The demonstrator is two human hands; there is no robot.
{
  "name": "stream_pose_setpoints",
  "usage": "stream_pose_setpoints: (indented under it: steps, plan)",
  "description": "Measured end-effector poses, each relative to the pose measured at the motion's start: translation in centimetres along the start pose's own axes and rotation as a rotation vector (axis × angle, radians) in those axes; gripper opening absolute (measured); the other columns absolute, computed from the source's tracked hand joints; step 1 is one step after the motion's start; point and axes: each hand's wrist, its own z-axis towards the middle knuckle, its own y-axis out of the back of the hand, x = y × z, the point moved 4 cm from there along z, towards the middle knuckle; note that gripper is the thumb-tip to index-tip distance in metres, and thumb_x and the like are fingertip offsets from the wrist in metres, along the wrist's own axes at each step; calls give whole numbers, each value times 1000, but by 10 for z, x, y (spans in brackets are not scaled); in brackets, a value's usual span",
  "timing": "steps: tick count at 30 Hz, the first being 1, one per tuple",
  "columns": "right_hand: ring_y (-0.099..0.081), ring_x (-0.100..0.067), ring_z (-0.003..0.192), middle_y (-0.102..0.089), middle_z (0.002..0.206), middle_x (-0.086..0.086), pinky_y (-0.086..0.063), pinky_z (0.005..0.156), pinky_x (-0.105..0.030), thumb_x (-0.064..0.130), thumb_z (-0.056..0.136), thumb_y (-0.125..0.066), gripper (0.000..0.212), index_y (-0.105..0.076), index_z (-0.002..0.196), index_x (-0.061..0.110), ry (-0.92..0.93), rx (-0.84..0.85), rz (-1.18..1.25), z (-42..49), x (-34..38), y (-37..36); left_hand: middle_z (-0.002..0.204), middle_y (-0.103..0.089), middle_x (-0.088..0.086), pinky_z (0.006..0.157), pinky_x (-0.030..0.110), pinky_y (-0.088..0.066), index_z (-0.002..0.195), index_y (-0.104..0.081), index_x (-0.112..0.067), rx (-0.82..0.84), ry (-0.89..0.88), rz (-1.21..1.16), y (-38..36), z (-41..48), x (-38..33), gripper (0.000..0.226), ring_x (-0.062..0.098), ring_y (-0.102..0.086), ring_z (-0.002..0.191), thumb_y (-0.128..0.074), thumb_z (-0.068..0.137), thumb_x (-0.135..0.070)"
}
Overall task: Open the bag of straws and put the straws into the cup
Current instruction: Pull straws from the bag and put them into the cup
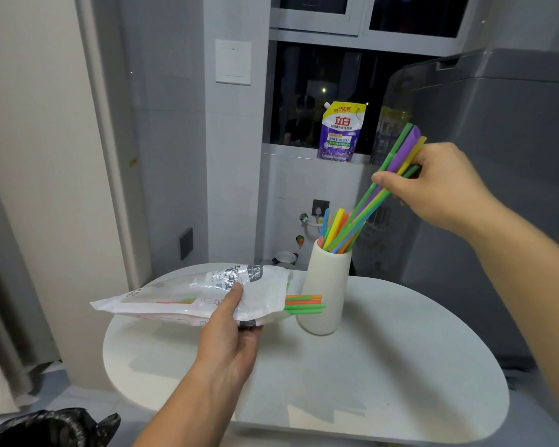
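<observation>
R hand point(433, 185): fingers and thumb curled round a bundle of straws point(397, 162) (green, purple, yellow), gripped along the upper part of their length. Bundle is tilted. Upper ends point up and right toward the grey appliance point(497, 156). Lower ends are inside the mouth of the cup point(325, 291), among the loose straws point(334, 230) standing there (yellow, blue, orange, green). Cannot tell whether the lower ends reach the cup bottom.

L hand point(229, 333): thumb on top, fingers underneath, pinching the bag point(181, 298) near its open end. Bag is held approx. level, just above the table point(384, 366), open end facing the cup. Remaining straws point(304, 304) (orange, green) stick out of the opening approx. horizontal, tips in front of the cup wall. Contact w/ cup not determinable.

Cup: white, upright, on the far part of the table, right of the bag.

Surroundings: purple detergent pouch point(341, 133) upright on the windowsill behind the cup. White wall switch point(233, 61) upper centre. Black bin bag point(46, 427) in bottom-left corner.
</observation>
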Motion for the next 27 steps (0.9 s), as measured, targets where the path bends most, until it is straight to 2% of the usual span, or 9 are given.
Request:
stream_pose_setpoints:
  steps: [6,13,20,22,25,27]
  plan:
    - [-57,-7,63,-61,72,4,-39,51,-19,32,91,-68,20,-65,88,13,-117,55,59,10,-14,-18,117,-75,9,55,31,-62,135,-59,-9,-5,-4,-6,0,1,0,40,20,-74,96,-64,96,-5]
    - [-64,-13,70,-65,83,-3,-52,59,-23,29,90,-71,23,-65,99,9,-254,117,185,29,-31,-47,118,-75,9,53,30,-61,137,-58,-9,-10,-2,0,1,3,2,43,20,-74,95,-65,95,-6]
    - [-66,-15,74,-67,86,-6,-51,59,-26,34,88,-72,26,-68,93,9,-281,182,113,22,-47,-85,111,-77,9,52,29,-60,133,-60,-8,-7,-2,13,1,3,4,38,17,-77,81,-64,96,-5]
    - [-67,-18,78,-67,89,-7,-53,61,-27,38,87,-73,29,-67,92,10,-289,186,80,20,-52,-93,110,-77,9,52,30,-61,133,-60,-8,-8,-6,18,1,4,4,37,19,-76,85,-64,96,-5]
    - [-63,-24,101,-58,109,-6,-59,81,-38,45,83,-74,38,-64,104,16,-257,177,-18,19,-58,-105,112,-76,9,55,32,-62,133,-60,-9,-9,-9,22,1,5,4,37,20,-74,94,-64,96,-5]
    - [-55,-26,118,-51,126,-5,-56,94,-46,43,79,-78,64,-50,132,20,-236,142,8,17,-58,-108,114,-76,9,57,33,-63,134,-59,-9,-9,-6,21,1,5,4,38,21,-74,95,-64,96,-5]
